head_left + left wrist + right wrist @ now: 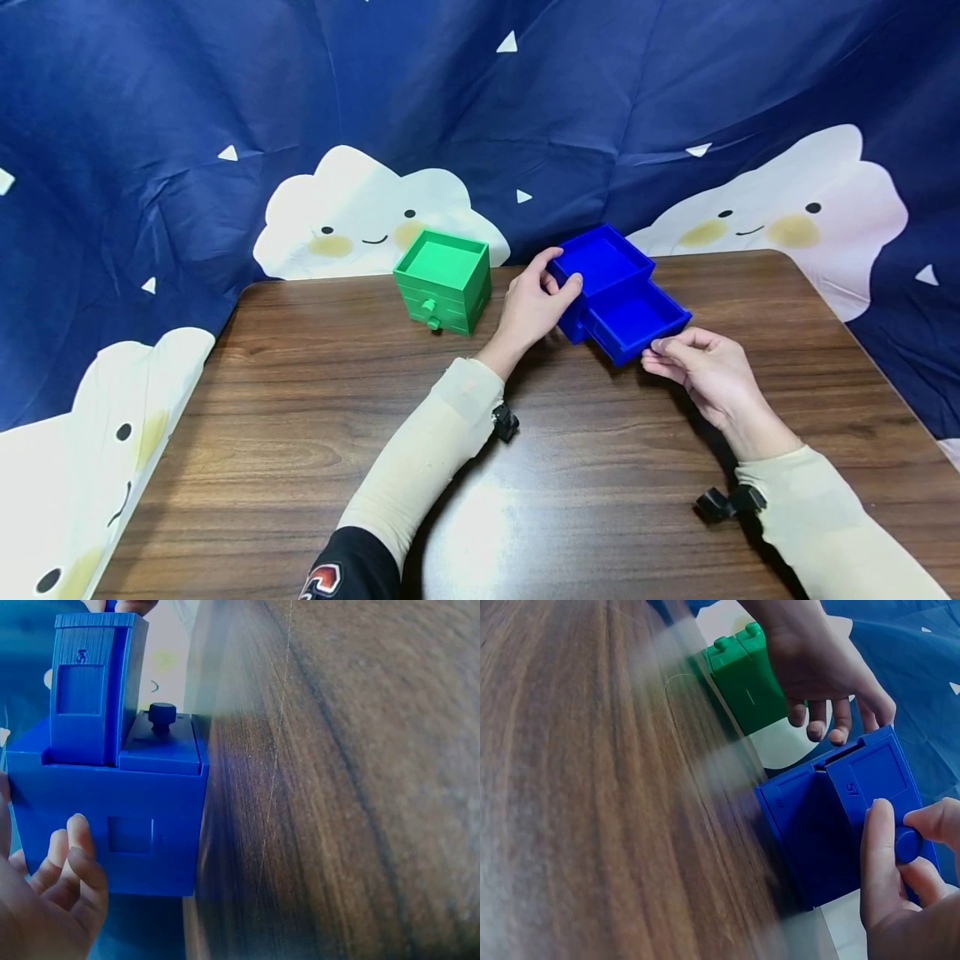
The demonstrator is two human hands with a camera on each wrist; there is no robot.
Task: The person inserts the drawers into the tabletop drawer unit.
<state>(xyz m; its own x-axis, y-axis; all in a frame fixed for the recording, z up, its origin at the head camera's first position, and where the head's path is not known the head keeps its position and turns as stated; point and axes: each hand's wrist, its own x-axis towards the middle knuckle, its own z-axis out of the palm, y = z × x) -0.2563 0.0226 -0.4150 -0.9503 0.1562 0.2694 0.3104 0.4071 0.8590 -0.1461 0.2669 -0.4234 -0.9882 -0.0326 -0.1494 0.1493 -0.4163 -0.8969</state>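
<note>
A small blue drawer box (pixel 602 260) with a shallow tray top stands near the back of the table, turned at an angle. Its upper drawer (pixel 643 315) is pulled well out and holds nothing inside. The lower drawer, with its knob (pixel 161 714), sits flush in the box. My left hand (pixel 528 307) grips the box at its left side, thumb and index finger at the top rim. At the drawer's front, my right hand (pixel 708 373) pinches the round blue knob (pixel 908 844) between thumb and fingers.
A matching green drawer box (pixel 448 279) with both drawers in stands to the left of my left hand. Behind the brown wooden table (pixel 315 433) hangs a dark blue curtain (pixel 450 92) with white clouds, close to the table's back edge.
</note>
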